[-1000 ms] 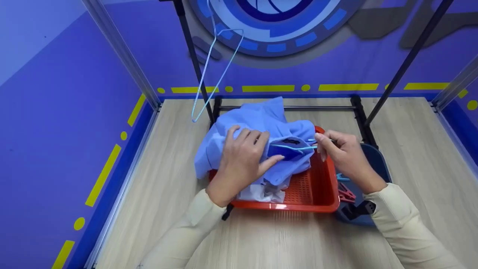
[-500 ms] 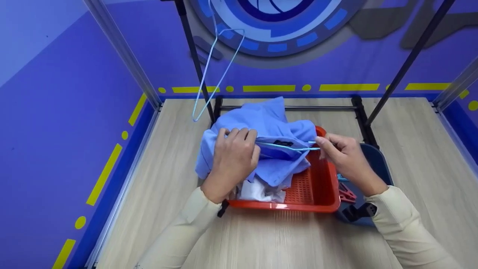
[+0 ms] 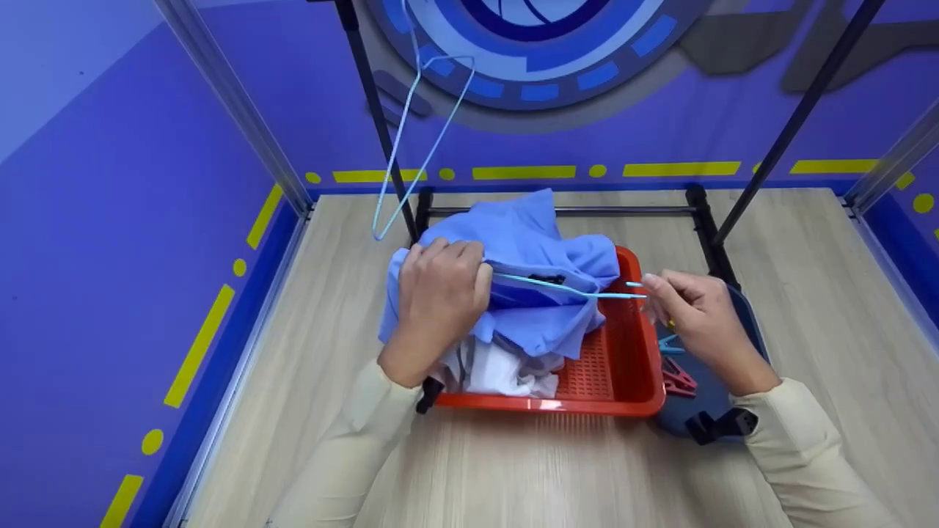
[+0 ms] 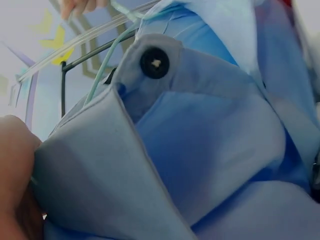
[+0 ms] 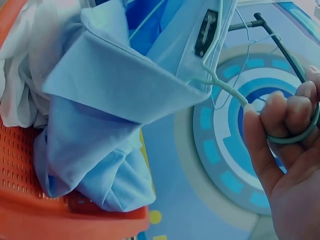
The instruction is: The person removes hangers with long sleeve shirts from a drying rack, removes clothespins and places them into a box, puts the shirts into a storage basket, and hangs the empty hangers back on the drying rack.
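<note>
A blue collared shirt (image 3: 521, 227) is bunched over the red basket (image 3: 543, 404). Its collar (image 5: 115, 75), with a dark label, spreads around a light-blue wire hanger (image 3: 616, 295). In the head view my left hand (image 3: 440, 290) grips the shirt at the left end of this collar opening. A dark button (image 4: 155, 63) shows close up in the left wrist view. To the right, my right hand (image 3: 697, 315) pinches the hanger by its hook (image 5: 295, 139), which loops past the fingers. The hanger's far end is hidden inside the shirt.
White cloth (image 3: 506, 370) lies in the basket under the shirt. A dark blue bin (image 3: 708, 392) at right holds a pink clothespin (image 3: 678, 378) and a blue clothespin (image 3: 669, 345). Behind stands a black rack (image 3: 623, 211); another wire hanger (image 3: 400, 147) hangs at its left.
My left hand has slid left along the collar and closed its fingers on the cloth. My right hand has moved slightly right with the hook, so more of the hanger's neck shows.
</note>
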A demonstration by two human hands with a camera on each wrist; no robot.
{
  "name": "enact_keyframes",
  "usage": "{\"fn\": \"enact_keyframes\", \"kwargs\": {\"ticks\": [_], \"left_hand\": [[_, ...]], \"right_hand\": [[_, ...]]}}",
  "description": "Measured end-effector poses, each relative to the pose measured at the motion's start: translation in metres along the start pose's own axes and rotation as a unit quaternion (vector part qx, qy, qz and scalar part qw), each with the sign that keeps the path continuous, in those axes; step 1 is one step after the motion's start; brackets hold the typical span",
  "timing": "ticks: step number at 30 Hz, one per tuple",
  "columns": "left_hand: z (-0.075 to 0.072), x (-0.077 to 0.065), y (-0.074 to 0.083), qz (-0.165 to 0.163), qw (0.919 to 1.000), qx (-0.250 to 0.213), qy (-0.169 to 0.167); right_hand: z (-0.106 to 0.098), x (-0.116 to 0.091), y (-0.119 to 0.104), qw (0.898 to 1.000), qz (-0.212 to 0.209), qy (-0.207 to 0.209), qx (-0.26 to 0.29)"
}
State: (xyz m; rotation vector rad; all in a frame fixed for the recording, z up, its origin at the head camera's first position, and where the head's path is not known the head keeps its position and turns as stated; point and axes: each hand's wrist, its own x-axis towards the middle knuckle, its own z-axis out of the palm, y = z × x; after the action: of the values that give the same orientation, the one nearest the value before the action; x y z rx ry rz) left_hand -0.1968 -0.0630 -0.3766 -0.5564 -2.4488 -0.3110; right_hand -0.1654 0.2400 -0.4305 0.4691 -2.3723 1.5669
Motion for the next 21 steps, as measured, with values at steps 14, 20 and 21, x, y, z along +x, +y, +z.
{"fn": "enact_keyframes", "kwargs": {"ticks": [14, 20, 21], "left_hand": [[-0.022, 0.005, -0.004, -0.029, 0.9931, -0.112, 0.021], [-0.026, 0.006, -0.013, -0.061, 0.9627, -0.263, 0.018], [-0.026, 0.006, -0.015, -0.069, 0.9542, -0.291, 0.011]], "right_hand": [[-0.013, -0.016, 0.004, 0.998, -0.032, -0.014, 0.045], [-0.015, -0.02, 0.007, 0.996, -0.028, -0.015, 0.088], [-0.014, -0.02, 0.007, 0.996, -0.024, -0.016, 0.087]]}}
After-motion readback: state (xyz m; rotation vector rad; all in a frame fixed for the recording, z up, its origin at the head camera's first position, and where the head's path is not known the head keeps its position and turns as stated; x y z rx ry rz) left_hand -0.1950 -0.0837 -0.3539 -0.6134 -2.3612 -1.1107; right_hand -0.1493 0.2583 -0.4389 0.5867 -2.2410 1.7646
